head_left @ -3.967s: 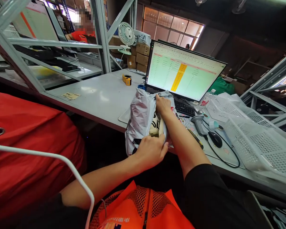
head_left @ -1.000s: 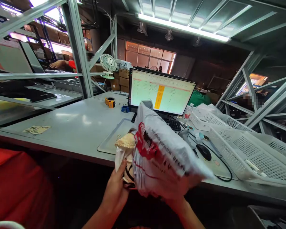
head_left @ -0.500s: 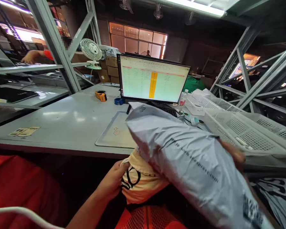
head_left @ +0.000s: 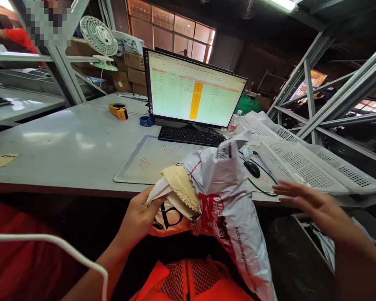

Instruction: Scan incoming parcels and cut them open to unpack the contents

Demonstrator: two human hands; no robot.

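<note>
Between left fingers [head_left: 151, 210], lettered cream cloth [head_left: 179, 196]

Right hand [head_left: 319, 209]: off the plastic bag [head_left: 228, 196] gripped half a second earlier; now in the air to its right, fingers extended. Plastic bag: plain grey face replaced by red print; lower end drops more steeply. Cream cloth item [head_left: 183, 188]: within the bag's mouth four seconds ago, now protruding, frayed edge exposed. Keyboard [head_left: 188, 134]: formerly mostly covered, now largely visible.
</note>
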